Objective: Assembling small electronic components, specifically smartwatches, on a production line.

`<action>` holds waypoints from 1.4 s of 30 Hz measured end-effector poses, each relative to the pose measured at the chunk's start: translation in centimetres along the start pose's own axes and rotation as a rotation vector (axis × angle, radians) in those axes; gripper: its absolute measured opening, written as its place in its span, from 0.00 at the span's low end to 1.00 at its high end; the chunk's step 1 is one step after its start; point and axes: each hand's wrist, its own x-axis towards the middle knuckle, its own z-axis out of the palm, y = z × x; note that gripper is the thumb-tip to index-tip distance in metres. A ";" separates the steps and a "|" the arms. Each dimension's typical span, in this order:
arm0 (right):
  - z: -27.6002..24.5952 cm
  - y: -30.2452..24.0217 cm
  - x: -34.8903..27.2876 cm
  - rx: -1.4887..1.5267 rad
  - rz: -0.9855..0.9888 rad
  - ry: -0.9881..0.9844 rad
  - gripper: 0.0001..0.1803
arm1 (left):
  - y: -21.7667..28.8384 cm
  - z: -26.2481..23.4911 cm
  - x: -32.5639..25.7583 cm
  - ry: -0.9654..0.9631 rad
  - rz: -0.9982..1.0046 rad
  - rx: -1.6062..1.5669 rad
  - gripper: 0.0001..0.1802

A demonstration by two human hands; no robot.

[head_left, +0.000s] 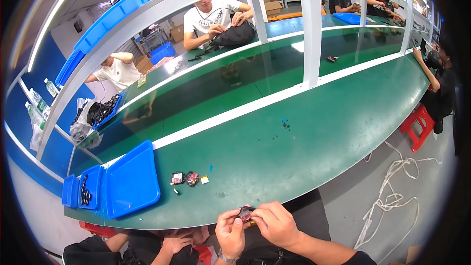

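Note:
Just past the table's front edge, my left hand (229,231) is closed around a small dark casing with reddish parts inside (245,213). My right hand (277,225) pinches the near right side of the same casing, its fingertips pressed against it. A bit of yellow shows under the right fingers. What the casing belongs to is too small to make out. On the green table, to the left of my hands, lie an open black casing with a pale and red inside (177,178), a similar rounded piece (192,178) and a small yellow-and-white piece (204,179).
A large blue tray (153,186) stands at the left, beside a smaller blue tray (96,170) holding several black parts. A white metal frame (311,34) runs along the table. At the lower left a co-worker's hands (177,242) rest close by. White cord (390,198) lies on the floor.

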 end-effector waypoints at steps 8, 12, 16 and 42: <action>1.3 -0.3 -0.1 0.026 0.079 0.201 0.10 | -0.5 -0.3 0.0 -0.041 0.010 -0.089 0.13; 1.3 -0.3 0.0 0.072 0.112 0.214 0.11 | -0.5 -0.3 0.0 -0.042 0.009 -0.099 0.13; 1.0 0.0 -0.2 0.027 0.040 0.206 0.13 | -0.3 -0.5 0.0 -0.064 -0.006 -0.103 0.13; 0.1 -0.4 -0.3 0.072 0.027 0.083 0.14 | -0.6 -0.7 0.3 -0.115 0.079 -0.116 0.10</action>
